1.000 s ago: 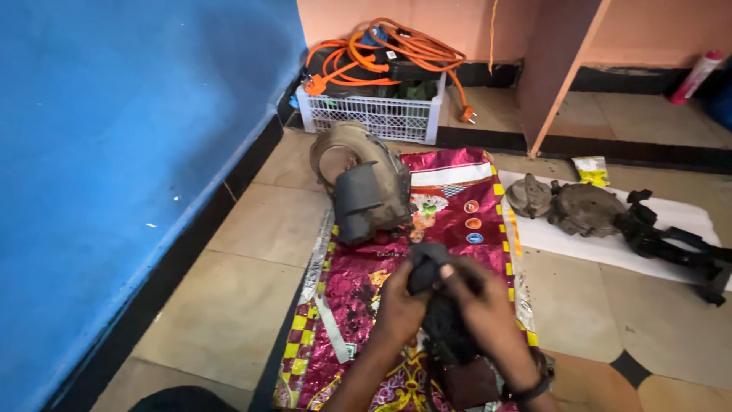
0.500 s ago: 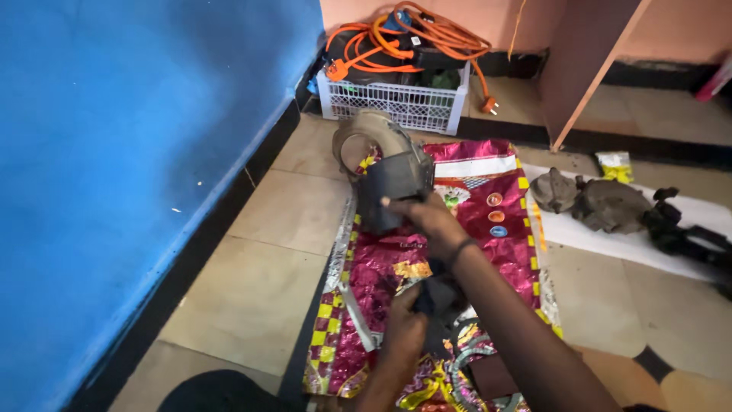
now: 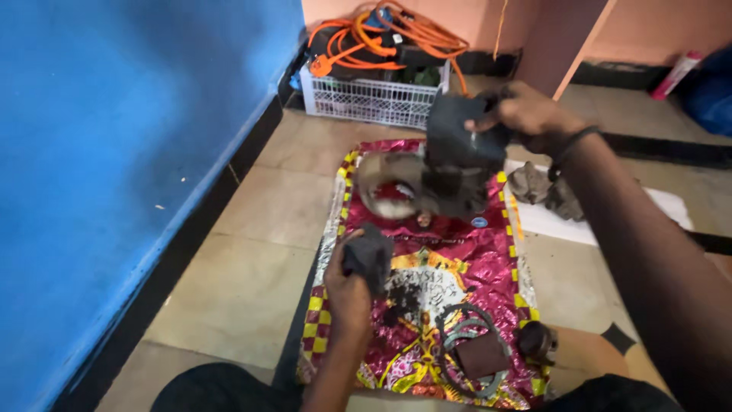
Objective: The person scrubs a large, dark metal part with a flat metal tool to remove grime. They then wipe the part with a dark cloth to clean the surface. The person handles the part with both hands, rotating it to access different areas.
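Two hands busy above the red mat [image 3: 450, 252]: right hand [image 3: 522, 114] grips a grimy, blurred, maybe metal housing [image 3: 450, 164]; left hand [image 3: 347, 286] clutches a dark rag [image 3: 370, 255].

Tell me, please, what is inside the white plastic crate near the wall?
The white plastic crate holds coiled orange cable over dark items. What lies deeper is covered.

Lifted grey housing [image 3: 450, 164] blurred; right forearm cut off.

Red-and-yellow checkered foil mat [image 3: 450, 259] (blue wall [image 3: 114, 152]), orange cable [image 3: 381, 30].
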